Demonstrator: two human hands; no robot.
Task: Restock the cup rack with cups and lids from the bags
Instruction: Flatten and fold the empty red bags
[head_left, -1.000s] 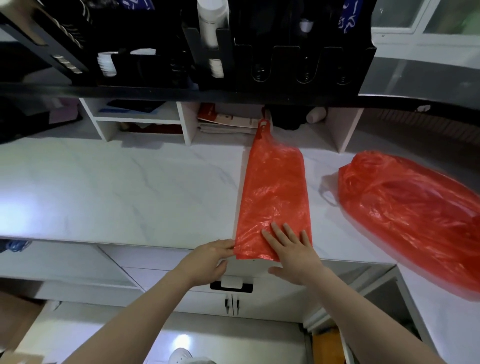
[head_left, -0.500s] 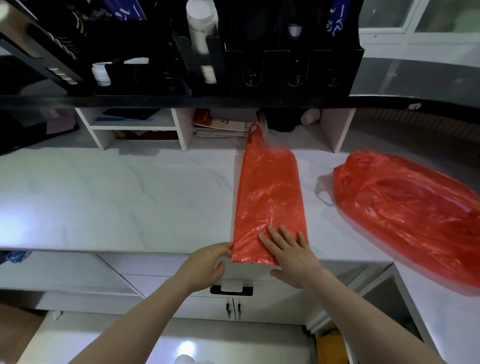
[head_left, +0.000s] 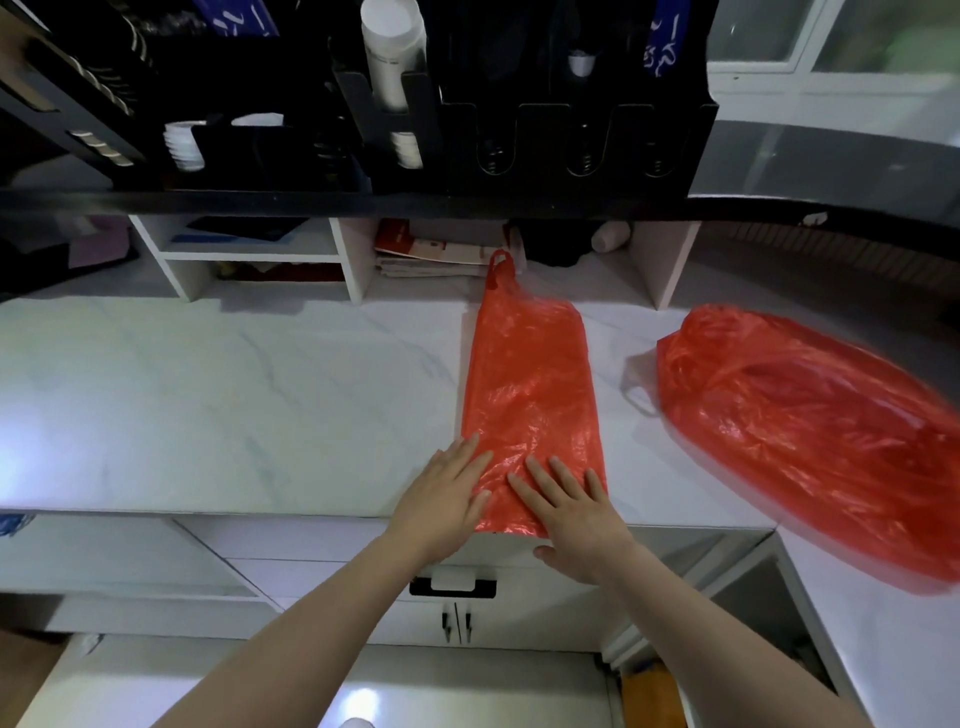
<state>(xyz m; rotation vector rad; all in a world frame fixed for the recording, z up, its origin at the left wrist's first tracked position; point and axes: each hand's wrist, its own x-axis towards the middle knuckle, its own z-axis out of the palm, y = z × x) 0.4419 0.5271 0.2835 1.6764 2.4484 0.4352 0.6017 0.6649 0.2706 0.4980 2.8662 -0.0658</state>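
We logged both hands on the near end of the flat red bag (head_left: 530, 384), which lay lengthwise on the counter (head_left: 208, 405), handle toward the far shelves. Left hand (head_left: 447, 493): fingers straight, close together, pressing the bag's left edge. Right hand (head_left: 571, 506): fingers straight, slightly spread, over the near-right corner. We judged the step as smoothing a spent bag. The full red bag (head_left: 810, 431) sat well apart to the right. The cup rack (head_left: 519, 104) stood far, with slots that looked empty beside one stack of cups (head_left: 392, 57). Next move, in our judgement: fold this bag away, then open the full one.
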